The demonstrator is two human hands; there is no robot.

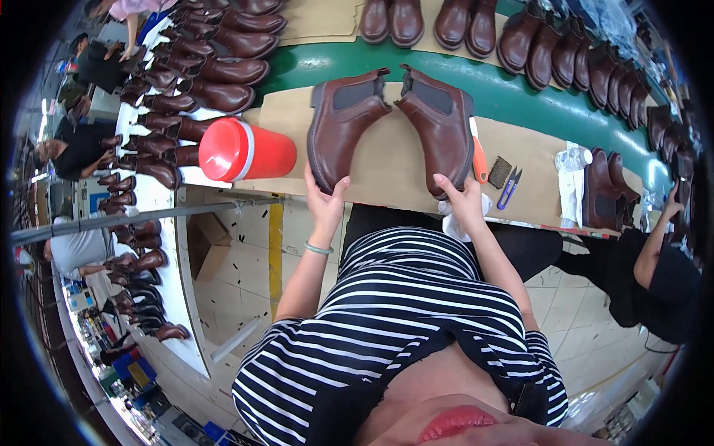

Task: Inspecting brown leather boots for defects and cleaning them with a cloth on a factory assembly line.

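Observation:
Two brown leather Chelsea boots lie side by side on the cardboard-covered bench in front of me, toes toward me and pull-tab ends leaning toward each other. My left hand [325,202] is closed around the toe of the left boot [338,141]. With its thumb on the upper, my right hand [464,201] grips the toe of the right boot [444,134]. Dark elastic panels show on both. Just right of the right boot are an orange-handled tool [479,157], a small dark brown block [500,172] and purple thread snips [509,189].
A red lidded jug [249,151] stands left of the boots. Rows of brown boots [230,70] line the left and the far green table [327,63]. Farther right are a clear plastic bottle [571,159] and more boots [606,193]. A co-worker's arm [654,238] reaches in at right.

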